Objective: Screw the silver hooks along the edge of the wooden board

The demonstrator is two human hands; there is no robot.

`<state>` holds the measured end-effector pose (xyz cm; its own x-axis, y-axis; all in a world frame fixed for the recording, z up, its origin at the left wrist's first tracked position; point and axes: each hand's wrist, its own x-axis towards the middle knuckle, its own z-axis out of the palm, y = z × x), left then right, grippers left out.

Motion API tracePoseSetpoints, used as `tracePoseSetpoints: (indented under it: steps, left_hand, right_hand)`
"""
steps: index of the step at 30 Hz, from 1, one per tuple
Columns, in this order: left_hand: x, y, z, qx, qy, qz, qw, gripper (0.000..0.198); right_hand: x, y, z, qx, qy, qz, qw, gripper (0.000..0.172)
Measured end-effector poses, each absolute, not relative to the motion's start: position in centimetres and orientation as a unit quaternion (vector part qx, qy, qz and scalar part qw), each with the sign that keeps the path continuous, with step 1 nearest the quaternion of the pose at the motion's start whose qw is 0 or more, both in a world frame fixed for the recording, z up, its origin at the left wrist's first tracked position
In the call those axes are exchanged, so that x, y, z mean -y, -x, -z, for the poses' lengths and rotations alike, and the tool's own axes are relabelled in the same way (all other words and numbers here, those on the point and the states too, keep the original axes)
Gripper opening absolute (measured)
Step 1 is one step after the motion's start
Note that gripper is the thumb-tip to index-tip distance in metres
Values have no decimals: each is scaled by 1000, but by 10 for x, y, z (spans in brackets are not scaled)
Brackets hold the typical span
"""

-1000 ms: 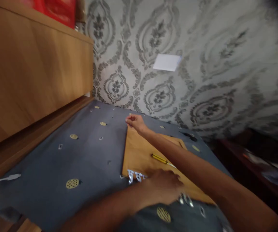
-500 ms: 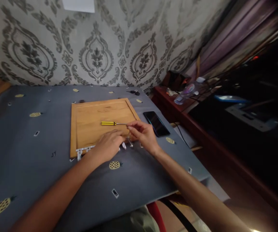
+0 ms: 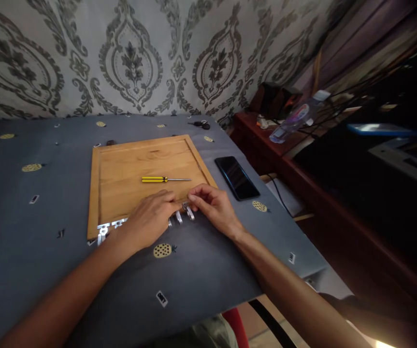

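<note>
A square wooden panel (image 3: 128, 164) lies flat on a table covered with a grey cloth (image 3: 41, 217). A yellow-handled screwdriver (image 3: 165, 179) rests on the panel. Metal hinge pieces sit at the panel's near edge, one hinge (image 3: 103, 229) at the left corner and another (image 3: 184, 212) near the right corner. My left hand (image 3: 150, 220) rests palm down on the near edge, fingers curled beside the right hinge. My right hand (image 3: 211, 205) pinches at that same hinge, fingers closed together.
A black phone (image 3: 237, 177) lies on the cloth right of the panel. Keys (image 3: 201, 124) sit by the patterned wall. To the right stands a dark wooden side table (image 3: 266, 154) with a plastic bottle (image 3: 295, 118) and cables.
The view has swung right from a wooden cabinet to the panel. My right hand came back from the panel's far corner to the near edge and lowered onto the right hinge beside my left hand.
</note>
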<state>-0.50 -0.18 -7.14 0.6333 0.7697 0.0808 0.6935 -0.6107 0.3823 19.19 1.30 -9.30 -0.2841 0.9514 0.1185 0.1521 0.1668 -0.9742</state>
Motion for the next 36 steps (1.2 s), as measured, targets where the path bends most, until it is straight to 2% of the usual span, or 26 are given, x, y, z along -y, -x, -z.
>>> tracePoseSetpoints:
  steps: [6, 12, 26, 36]
  left_hand:
    - [2, 5, 73, -408, -890, -134, 157, 30]
    - [3, 5, 74, -410, -888, -139, 153, 32]
    - [3, 5, 72, -418, -886, -123, 160, 29]
    - [2, 6, 74, -416, -886, -125, 161, 26]
  right_hand:
    - [-15, -193, 97, 665, 431, -476, 382, 23]
    - [-16, -195, 102, 710, 436, -415, 365, 16]
    - [-17, -195, 99, 777, 437, -307, 332, 12]
    - [-15, -194, 98, 800, 419, -272, 332, 12]
